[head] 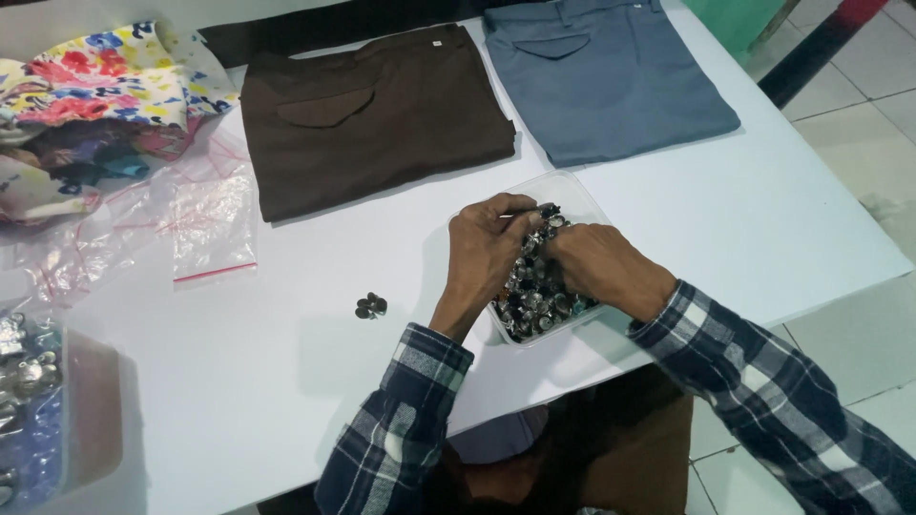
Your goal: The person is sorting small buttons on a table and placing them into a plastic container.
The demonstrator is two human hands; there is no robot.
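Both hands, left (pixel 484 250) and right (pixel 596 262), pinching small, hard, slippery metal buttons (pixel 534 296) in tub (pixel 572 195); best pinched by rims.

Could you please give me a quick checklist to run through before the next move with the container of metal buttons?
1. Both hands at the container: ok. Left hand and right hand are over the clear plastic container.
2. Container fully on the white table: ok, though near the front edge.
3. Buttons inside the container: ok; it is well filled.
4. A button held in the fingers: cannot tell; the fingertips are hidden among the pieces.
5. Loose buttons lying apart on the table: ok, left of the left hand.
6. Brown trousers lying flat: ok.
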